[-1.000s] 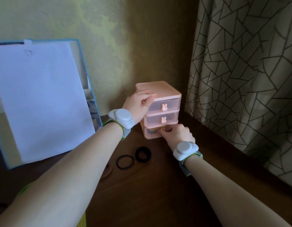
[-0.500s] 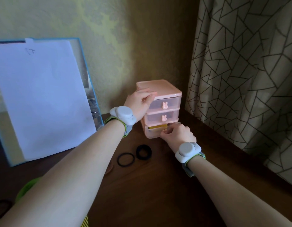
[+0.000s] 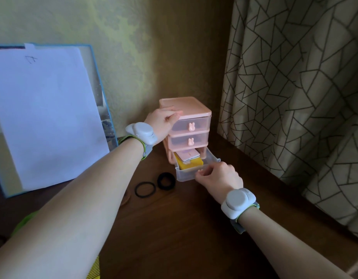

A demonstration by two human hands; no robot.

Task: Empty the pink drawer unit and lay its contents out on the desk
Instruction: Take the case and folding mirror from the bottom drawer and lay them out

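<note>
A small pink drawer unit [image 3: 191, 106] with three clear drawers stands at the back of the brown desk [image 3: 184, 228], near the corner. My left hand [image 3: 163, 121] rests on its top left edge and holds it. The bottom drawer [image 3: 211, 159] is pulled well out, and my right hand [image 3: 216, 177] grips its front. Inside lie a yellow block [image 3: 194, 163] and a flat pinkish-white item [image 3: 189, 156] on top of it. The two upper drawers, with bunny-shaped knobs, are pushed in. Two black hair ties [image 3: 154, 185] lie on the desk left of the drawer.
A blue-framed board with a white sheet [image 3: 43, 117] leans against the wall at left. A patterned curtain [image 3: 294, 97] hangs along the desk's right side. Something green and yellow [image 3: 93, 268] shows at the lower left under my arm.
My right hand has pulled the bottom drawer further out toward me, exposing the yellow block and the flat item. My left hand has stayed on the unit's top.
</note>
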